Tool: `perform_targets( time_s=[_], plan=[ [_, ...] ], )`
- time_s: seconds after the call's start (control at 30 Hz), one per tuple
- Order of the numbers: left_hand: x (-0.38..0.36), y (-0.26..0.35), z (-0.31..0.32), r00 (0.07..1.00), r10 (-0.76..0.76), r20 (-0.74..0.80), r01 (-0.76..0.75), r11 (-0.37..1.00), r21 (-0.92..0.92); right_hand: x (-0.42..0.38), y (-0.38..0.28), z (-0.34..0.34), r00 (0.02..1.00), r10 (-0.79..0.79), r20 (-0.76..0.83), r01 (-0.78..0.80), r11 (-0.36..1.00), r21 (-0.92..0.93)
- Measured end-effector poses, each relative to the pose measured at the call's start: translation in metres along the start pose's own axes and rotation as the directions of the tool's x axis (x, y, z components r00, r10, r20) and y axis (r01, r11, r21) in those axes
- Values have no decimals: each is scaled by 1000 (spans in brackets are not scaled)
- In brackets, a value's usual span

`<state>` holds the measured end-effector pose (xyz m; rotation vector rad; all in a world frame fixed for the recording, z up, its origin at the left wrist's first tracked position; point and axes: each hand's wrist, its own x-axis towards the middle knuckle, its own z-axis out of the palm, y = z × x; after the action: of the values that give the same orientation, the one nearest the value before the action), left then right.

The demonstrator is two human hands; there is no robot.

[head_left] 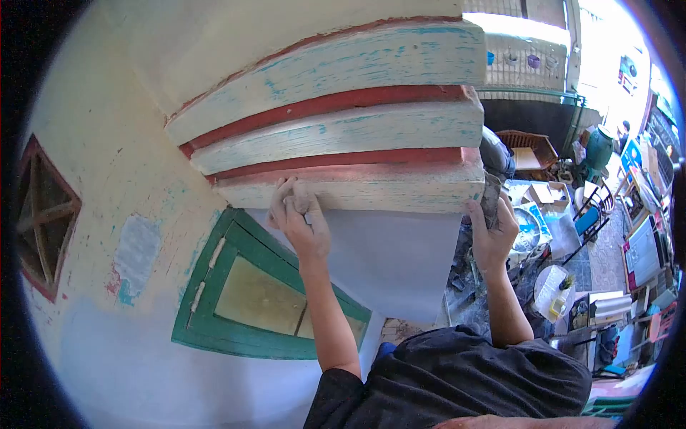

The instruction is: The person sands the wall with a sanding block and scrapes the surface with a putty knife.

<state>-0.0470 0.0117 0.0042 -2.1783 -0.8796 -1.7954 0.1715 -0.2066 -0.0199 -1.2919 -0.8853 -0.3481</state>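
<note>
A stepped moulding [350, 191] juts from the wall, its cream bands streaked with turquoise and parted by red grooves. My left hand [300, 218], dusty with grey powder, has its fingers bent over the lowest band's edge. At the band's right end, my right hand [495, 236] is closed around a grey dusty flat piece [491, 200] that looks like sandpaper. That piece lies against the end face of the moulding, and part of it is hidden by the fingers. My right thumb touches the corner of the band.
Below the moulding is a green-framed window [214, 286]; a diamond-shaped red-framed opening [46, 218] is at left. Down on the right are a wicker chair [527, 151], a round table [554, 289], a green urn [599, 149], a blue chair [587, 220] and clutter.
</note>
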Motion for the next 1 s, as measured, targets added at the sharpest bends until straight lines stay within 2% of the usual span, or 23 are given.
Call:
perform_targets(
  time_s=[0.03,0.1,0.13,0.2,0.23,0.3,0.33,0.37,0.43,0.47,0.53,0.57,0.6,0.63,0.7,0.73,0.77,0.83,0.87,0.93,1.0],
  plan=[
    [1,0,-4,1000,10,11,-10,1000,-11,0,0,0,1000,-17,-1,17,1000,-23],
    [8,1,-17,984,-60,167,70,996,-55,1,0,0,1000,-22,-16,21,998,-58],
    [13,3,-23,982,-49,182,61,996,-65,1,-1,0,999,-42,-12,41,998,-55],
    [19,12,-38,956,-155,248,236,910,-341,0,4,1,996,-86,-18,84,994,-67],
    [17,19,-43,952,-155,265,243,908,-342,0,5,1,997,-71,-18,70,995,-78],
    [11,30,-53,959,-227,171,273,901,-337,-1,2,2,997,-67,-25,65,996,-64],
    [11,22,-62,974,-79,214,128,966,-227,-1,1,3,998,-52,-29,50,997,-61],
    [10,26,-69,970,-81,227,133,965,-225,-3,2,4,999,-40,-27,38,997,-66],
    [15,39,-86,927,-126,353,259,895,-362,-4,4,6,999,-20,-46,19,1000,-17],
    [20,46,-91,926,-124,357,260,895,-363,-4,4,6,999,-26,-48,25,999,-21],
    [29,61,-99,992,60,114,-1,891,-454,-3,0,6,999,-15,-45,15,1000,-9],
    [33,67,-103,989,147,-13,-136,869,-476,-3,-1,5,999,-6,-40,6,1000,6],
    [37,63,-111,958,273,-84,-284,887,-364,-3,4,5,999,-21,-43,21,1000,4],
    [37,66,-113,960,272,-74,-279,885,-372,-2,4,4,999,-12,-46,11,1000,-5],
    [37,72,-115,927,275,-255,-359,850,-386,-3,4,4,998,-11,-55,10,1000,-22],
    [38,73,-115,902,327,-282,-415,838,-354,-3,7,4,998,-39,-49,38,999,-29],
    [38,80,-112,908,321,-270,-405,840,-362,-4,7,5,999,-28,-45,26,999,-39],
    [42,102,-103,865,424,-269,-501,703,-505,-4,5,6,999,-1,-51,2,1000,16],
    [49,106,-100,869,415,-269,-494,706,-508,-4,8,7,999,-3,-55,4,1000,19],
    [64,115,-95,692,703,-163,-693,584,-423,-4,7,6,999,-7,-43,8,1000,13],
    [64,137,-90,705,686,-180,-697,624,-354,-3,5,6,999,-13,-37,13,1000,9]
  ],
)
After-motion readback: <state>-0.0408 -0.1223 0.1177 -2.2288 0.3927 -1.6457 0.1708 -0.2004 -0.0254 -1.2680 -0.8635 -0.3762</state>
